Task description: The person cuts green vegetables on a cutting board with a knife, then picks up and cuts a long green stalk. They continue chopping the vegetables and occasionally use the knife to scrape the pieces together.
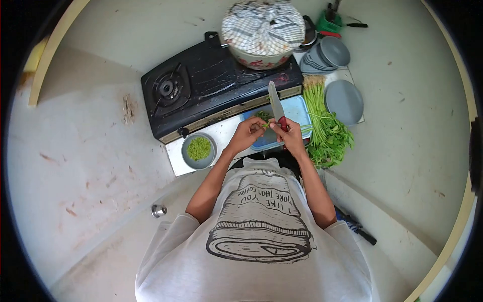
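Note:
My right hand [291, 135] is closed around the red handle of a knife [275, 100]; the blade points up and away from me. In a pinch, the fingers of my left hand [245, 135] hold a small green vegetable piece [265, 125], close to my right thumb. Both hands are over a blue tray [300, 108] that has some dark green bits [263, 116] in it. Right of the tray lies a bunch of leafy green stems [322, 116]. Chopped green pieces [199, 148] fill part of a grey bowl [185, 155] on the left.
A black gas stove [211, 75] stands behind the tray, its left burner [168, 88] bare. A large pot [261, 61] under a checked cloth [264, 27] sits on its right side. Grey bowls [334, 50], a grey plate [344, 103] and a green utensil holder [329, 22] are at right.

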A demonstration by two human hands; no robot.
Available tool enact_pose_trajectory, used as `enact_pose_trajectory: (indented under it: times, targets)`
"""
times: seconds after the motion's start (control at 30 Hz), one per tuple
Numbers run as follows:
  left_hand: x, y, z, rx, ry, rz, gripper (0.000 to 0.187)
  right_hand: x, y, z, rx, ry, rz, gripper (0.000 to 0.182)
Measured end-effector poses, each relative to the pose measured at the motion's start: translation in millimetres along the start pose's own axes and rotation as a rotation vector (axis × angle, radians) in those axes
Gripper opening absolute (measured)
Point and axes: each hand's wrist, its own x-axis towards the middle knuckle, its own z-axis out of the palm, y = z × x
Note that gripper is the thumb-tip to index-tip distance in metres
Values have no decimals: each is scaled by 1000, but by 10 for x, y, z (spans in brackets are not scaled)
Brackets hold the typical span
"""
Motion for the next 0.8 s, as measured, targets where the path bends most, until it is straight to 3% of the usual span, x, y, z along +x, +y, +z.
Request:
enact_pose_trajectory:
  times: [0.43, 0.53, 0.8]
  targets:
    - [-282, -76, -203, 13, 78, 29, 16, 130, 43, 311, -103, -69, -41, 18]
    - [-281, 79, -187, -51, 23, -86, 18, 111, 21, 302, -104, -54, -47, 16]
    - [-126, -46, -206, -123, -4, -46, 20, 105, -49, 298, -110, -10, -41, 18]
